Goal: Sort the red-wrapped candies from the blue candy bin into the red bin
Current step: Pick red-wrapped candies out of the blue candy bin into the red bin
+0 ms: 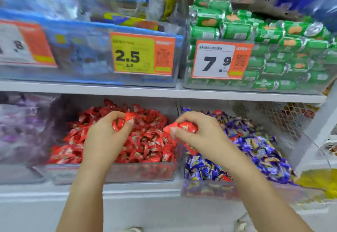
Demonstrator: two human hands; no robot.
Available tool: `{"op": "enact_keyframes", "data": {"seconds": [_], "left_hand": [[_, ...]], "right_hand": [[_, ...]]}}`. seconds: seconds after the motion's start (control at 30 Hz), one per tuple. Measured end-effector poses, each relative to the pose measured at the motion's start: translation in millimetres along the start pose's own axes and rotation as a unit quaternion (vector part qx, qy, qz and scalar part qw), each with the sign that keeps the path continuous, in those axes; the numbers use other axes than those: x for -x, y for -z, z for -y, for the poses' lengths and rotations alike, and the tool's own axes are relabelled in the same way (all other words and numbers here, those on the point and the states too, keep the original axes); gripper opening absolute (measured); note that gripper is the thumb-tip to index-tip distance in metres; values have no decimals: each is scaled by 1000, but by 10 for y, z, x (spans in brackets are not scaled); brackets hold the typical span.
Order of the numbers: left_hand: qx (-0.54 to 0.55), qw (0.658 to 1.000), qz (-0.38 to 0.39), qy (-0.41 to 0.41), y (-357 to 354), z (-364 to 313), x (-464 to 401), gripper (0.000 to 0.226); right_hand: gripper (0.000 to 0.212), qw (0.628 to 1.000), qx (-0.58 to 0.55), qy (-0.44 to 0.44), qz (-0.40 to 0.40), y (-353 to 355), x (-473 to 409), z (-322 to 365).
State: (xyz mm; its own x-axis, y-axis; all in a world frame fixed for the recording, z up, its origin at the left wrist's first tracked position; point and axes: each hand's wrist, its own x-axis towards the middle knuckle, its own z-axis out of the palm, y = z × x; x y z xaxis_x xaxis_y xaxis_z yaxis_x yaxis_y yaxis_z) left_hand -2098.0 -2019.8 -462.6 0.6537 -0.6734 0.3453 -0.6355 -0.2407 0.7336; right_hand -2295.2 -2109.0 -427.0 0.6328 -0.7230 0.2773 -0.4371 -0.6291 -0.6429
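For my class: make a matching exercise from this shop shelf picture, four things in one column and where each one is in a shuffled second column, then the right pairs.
Things
1. left hand
2. right hand
3. green packets
4. yellow 2.5 price tag

Places
A. upper shelf, right bin
B. over the red candy bin, red candies in its grip
C. front of the upper bin above the red candies
D. at the blue candy bin's left edge, red candies in its grip

Pairs: 1-B, 2-D, 3-A, 4-C
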Motion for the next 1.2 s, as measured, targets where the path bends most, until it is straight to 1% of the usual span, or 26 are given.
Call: {"op": "enact_keyframes", "data": {"seconds": [0.07, 0.13, 0.2, 0.23, 0.27, 0.3, 0.33, 0.4, 0.47, 0.5, 0.53, 0.6, 0.7, 0.77, 0.83, 0.9, 1.0, 1.1, 1.17, 1.2], "left_hand": [[8, 999, -29, 12, 23, 168, -42, 12], [14, 999, -34, 3, 31, 321, -90, 18], [40, 999, -13, -15, 57, 390, -141, 32], [63, 998, 9, -10, 83, 388, -156, 40], [87, 995, 36, 9, 119, 368, -162, 48], [107, 992, 56, 32, 153, 355, -167, 55], [116, 990, 64, 51, 191, 340, -177, 58], [120, 989, 44, 71, 248, 328, -211, 49], [107, 991, 13, 80, 253, 291, -214, 36], [87, 993, 5, 81, 233, 243, -196, 33], [63, 995, 6, 72, 193, 177, -163, 31], [31, 998, 43, 29, 44, 0, -70, 29], [31, 990, 131, -46, -310, -325, 120, 31], [-4, 980, 182, -84, -613, -526, 282, 42], [-46, 970, 222, -87, -865, -708, 446, 57], [-80, 968, 224, -78, -1028, -833, 545, 65], [-113, 974, 186, -67, -1128, -939, 563, 64], [-131, 973, 172, -76, -1170, -954, 539, 61], [-142, 973, 161, -86, -1193, -933, 532, 63], [-146, 973, 151, -91, -1199, -921, 519, 63]], "right_hand": [[13, 999, 10, 27, 20, -331, -252, 191], [24, 1000, 1, 19, 21, -603, -497, 289], [45, 997, 26, 7, 69, -756, -653, 287], [56, 993, 57, 6, 104, -775, -673, 254], [63, 988, 82, 5, 127, -754, -671, 207], [63, 986, 99, 3, 137, -691, -624, 165], [58, 985, 105, 2, 134, -599, -559, 117], [39, 989, 95, 5, 109, -368, -371, -19], [19, 996, 51, -14, 66, -107, -139, -198], [14, 998, 28, -30, 37, 24, -21, -307], [15, 999, 18, -41, 8, 145, 84, -434], [16, 997, 33, -67, -25, 361, 285, -692], [17, 991, 62, -117, -29, 626, 500, -1050], [17, 988, 70, -135, -24, 744, 584, -1234], [18, 987, 83, -138, 0, 791, 625, -1344], [15, 985, 97, -133, 52, 756, 630, -1391], [24, 970, 138, -105, 168, 599, 579, -1418], [29, 947, 166, -59, 267, 429, 490, -1443], [35, 931, 211, -28, 297, 356, 446, -1487], [37, 924, 252, -16, 287, 342, 426, -1521]]}}
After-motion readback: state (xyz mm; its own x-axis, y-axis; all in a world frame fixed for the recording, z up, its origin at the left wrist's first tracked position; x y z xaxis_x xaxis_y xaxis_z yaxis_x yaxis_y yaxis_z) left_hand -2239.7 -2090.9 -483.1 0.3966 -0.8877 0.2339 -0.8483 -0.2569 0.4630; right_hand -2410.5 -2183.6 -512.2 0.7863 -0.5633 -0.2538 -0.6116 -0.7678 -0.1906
